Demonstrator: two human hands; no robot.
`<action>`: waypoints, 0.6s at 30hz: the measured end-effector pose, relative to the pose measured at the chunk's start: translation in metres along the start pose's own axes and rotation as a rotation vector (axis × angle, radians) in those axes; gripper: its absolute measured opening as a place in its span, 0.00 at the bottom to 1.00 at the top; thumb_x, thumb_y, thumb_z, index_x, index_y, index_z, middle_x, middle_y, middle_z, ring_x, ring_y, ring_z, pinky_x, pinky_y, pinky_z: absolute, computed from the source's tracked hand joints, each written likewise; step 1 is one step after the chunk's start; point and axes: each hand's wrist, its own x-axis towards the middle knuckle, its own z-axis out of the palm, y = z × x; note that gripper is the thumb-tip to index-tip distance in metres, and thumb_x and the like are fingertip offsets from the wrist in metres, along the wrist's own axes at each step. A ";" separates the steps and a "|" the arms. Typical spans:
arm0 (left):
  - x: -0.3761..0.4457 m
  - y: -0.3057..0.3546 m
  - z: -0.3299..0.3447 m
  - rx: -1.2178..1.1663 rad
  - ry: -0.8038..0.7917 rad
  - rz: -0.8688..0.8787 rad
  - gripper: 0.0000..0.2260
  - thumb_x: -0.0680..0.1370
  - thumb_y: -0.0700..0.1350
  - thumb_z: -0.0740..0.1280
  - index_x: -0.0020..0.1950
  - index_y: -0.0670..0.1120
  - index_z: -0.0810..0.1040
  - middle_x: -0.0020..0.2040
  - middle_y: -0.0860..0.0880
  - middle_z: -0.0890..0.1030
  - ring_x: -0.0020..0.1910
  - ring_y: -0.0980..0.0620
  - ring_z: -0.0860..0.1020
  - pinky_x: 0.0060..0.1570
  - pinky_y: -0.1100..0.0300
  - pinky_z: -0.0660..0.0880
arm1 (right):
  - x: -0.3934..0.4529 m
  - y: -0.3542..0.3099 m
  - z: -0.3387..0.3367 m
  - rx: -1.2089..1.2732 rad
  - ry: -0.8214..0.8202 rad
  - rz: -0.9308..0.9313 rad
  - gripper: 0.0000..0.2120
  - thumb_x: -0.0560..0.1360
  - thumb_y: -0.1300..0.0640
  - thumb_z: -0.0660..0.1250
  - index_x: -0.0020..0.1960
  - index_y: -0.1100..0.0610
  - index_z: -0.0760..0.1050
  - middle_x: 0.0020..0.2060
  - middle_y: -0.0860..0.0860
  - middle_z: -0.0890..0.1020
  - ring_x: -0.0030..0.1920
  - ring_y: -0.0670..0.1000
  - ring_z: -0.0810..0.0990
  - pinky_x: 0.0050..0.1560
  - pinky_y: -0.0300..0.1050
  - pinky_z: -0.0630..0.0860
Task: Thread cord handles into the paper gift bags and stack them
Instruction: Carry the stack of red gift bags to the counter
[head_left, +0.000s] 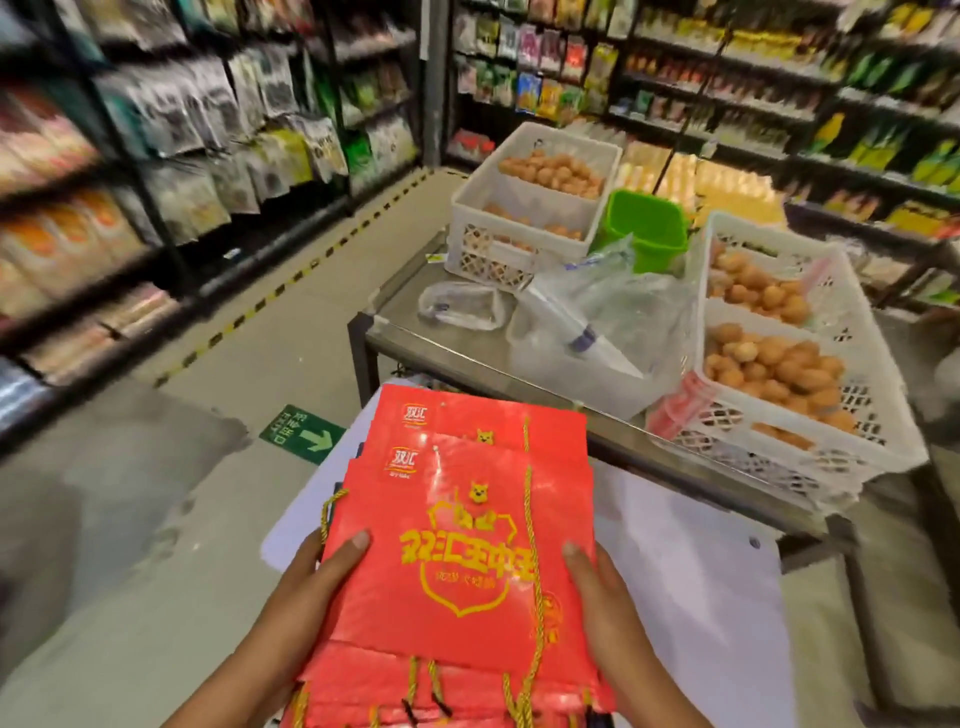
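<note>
A stack of flat red paper gift bags (462, 551) with yellow print lies in front of me on a white surface (691, 561). Yellow cord handles (535, 561) trail over the top bag and hang from the near edges of the stack. My left hand (317, 577) grips the stack's left edge, thumb on the top bag. My right hand (597, 597) grips the right edge the same way, thumb on top. The fingers of both hands are hidden under the bags.
Behind the bags stands a metal table (467, 358) with white crates of eggs (779, 364), a second egg crate (524, 202), a green bucket (647, 223) and clear plastic bags (587, 322). Stocked shop shelves (130, 171) line the left and far sides. A grey floor aisle (156, 467) runs to the left.
</note>
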 end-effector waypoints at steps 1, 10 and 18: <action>0.003 0.001 -0.006 0.021 0.002 0.010 0.24 0.73 0.64 0.75 0.66 0.58 0.78 0.57 0.52 0.87 0.54 0.46 0.87 0.62 0.43 0.79 | 0.003 0.002 0.005 0.002 -0.007 -0.011 0.33 0.68 0.20 0.64 0.69 0.33 0.74 0.62 0.39 0.83 0.62 0.46 0.83 0.69 0.58 0.75; 0.067 0.037 -0.051 0.099 -0.054 0.101 0.21 0.78 0.57 0.70 0.69 0.52 0.77 0.58 0.47 0.87 0.55 0.42 0.86 0.63 0.41 0.78 | 0.046 -0.007 0.077 0.186 -0.011 -0.052 0.31 0.68 0.25 0.67 0.66 0.37 0.75 0.57 0.44 0.86 0.56 0.51 0.86 0.63 0.60 0.80; 0.167 0.051 -0.067 0.217 -0.131 0.126 0.36 0.68 0.69 0.76 0.68 0.49 0.77 0.57 0.44 0.87 0.53 0.40 0.87 0.60 0.38 0.80 | 0.103 -0.009 0.112 0.241 -0.004 -0.017 0.37 0.68 0.32 0.76 0.71 0.45 0.68 0.59 0.51 0.85 0.53 0.54 0.88 0.58 0.61 0.83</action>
